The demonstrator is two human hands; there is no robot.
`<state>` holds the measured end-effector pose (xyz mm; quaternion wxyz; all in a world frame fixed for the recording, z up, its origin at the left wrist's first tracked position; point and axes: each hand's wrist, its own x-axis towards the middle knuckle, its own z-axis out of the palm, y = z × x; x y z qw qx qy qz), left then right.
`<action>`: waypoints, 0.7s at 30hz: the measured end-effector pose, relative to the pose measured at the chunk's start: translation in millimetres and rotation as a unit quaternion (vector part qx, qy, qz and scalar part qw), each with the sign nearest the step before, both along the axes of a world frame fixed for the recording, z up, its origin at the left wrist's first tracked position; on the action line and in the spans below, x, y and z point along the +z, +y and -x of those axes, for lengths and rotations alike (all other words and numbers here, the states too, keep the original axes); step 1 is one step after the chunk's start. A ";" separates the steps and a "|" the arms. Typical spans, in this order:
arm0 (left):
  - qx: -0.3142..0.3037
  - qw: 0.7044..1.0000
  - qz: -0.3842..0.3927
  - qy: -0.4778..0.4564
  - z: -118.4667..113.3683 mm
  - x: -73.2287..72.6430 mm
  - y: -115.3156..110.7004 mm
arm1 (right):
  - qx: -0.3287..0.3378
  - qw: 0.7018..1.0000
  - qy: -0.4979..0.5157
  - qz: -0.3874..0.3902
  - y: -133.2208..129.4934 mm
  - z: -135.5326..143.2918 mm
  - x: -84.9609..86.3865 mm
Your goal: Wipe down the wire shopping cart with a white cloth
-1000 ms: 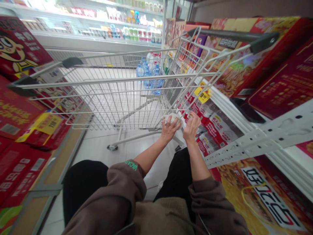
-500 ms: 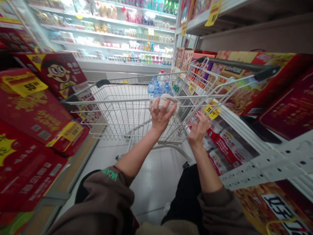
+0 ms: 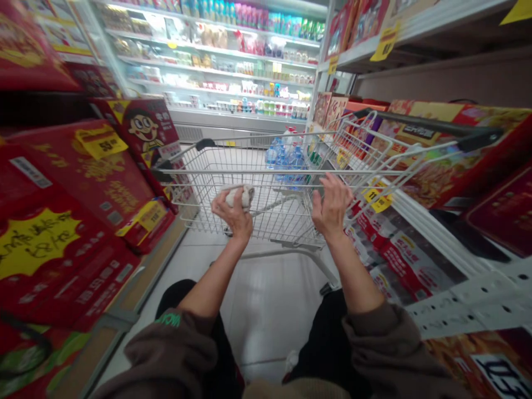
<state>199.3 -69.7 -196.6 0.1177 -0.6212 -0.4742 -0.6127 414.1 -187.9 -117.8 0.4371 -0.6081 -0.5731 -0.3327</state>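
Before the side of the shopping cart (image 3: 257, 173), my left hand (image 3: 235, 213) closes its fingers around a white cloth (image 3: 241, 197); my right hand (image 3: 332, 205), empty, has loosely spread fingers.

1. Your cloth (image 3: 245, 198) is off-white, with greyish shading.
2. Your sleeves (image 3: 170, 354) are dark brown; the left one carries green lettering.
3. Your trousers (image 3: 322, 332) are black.
4. Your cart (image 3: 266, 172) is pale grey in a wire-grid pattern, with a black handle (image 3: 436, 124).
5. Beyond it, you see translucent blue bottles (image 3: 296, 160).
6. To your left, a yellow starburst sign (image 3: 37, 241) bears black handwriting.
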 end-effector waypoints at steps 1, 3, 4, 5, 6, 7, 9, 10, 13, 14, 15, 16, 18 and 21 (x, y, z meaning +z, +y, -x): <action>-0.015 1.000 -0.013 0.023 -7.8 6.0 -0.9 | 0.001 1.000 -0.008 0.017 10.1 7.4 7.5; -0.085 0.988 -0.048 0.119 -24.8 16.5 -3.3 | 0.003 0.999 -0.023 0.046 29.3 17.5 19.6; -0.106 0.980 -0.046 0.163 -31.2 20.4 -4.2 | 0.003 0.998 -0.028 0.058 38.0 19.5 24.2; -0.122 0.972 -0.040 0.196 -34.9 23.2 -4.4 | 0.007 0.997 -0.033 0.069 45.7 19.2 27.9; -0.128 0.967 -0.030 0.217 -34.9 24.9 -3.9 | 0.014 0.996 -0.038 0.080 52.5 17.1 30.9; -0.126 0.966 -0.019 0.226 -31.1 25.5 -2.5 | 0.024 0.995 -0.041 0.088 58.2 13.7 33.2; -0.107 0.970 -0.004 0.219 -13.1 24.0 2.4 | 0.047 0.994 -0.040 0.093 66.4 5.7 36.1; -0.095 0.973 0.001 0.208 -0.2 22.2 5.8 | 0.055 0.994 -0.035 0.089 69.1 2.3 36.6; -0.050 0.986 0.022 0.157 44.9 15.2 16.3 | 0.056 0.997 -0.011 0.060 71.6 -4.5 35.3; -0.034 0.990 0.029 0.135 59.9 12.9 18.8 | 0.057 0.997 -0.007 0.052 70.9 -6.4 34.3; -0.017 0.993 0.033 0.112 74.2 11.1 20.3 | 0.057 0.997 -0.006 0.043 69.6 -8.7 33.5; 0.001 0.995 0.035 0.090 87.5 10.3 20.3 | 0.057 0.998 -0.006 0.036 67.9 -11.9 32.7; 0.035 0.998 0.025 0.055 110.9 13.5 15.2 | 0.055 0.998 -0.010 0.026 63.5 -21.1 31.9; 0.079 0.995 0.006 0.059 137.6 35.4 -4.1 | 0.050 0.998 -0.022 0.017 55.7 -39.6 32.2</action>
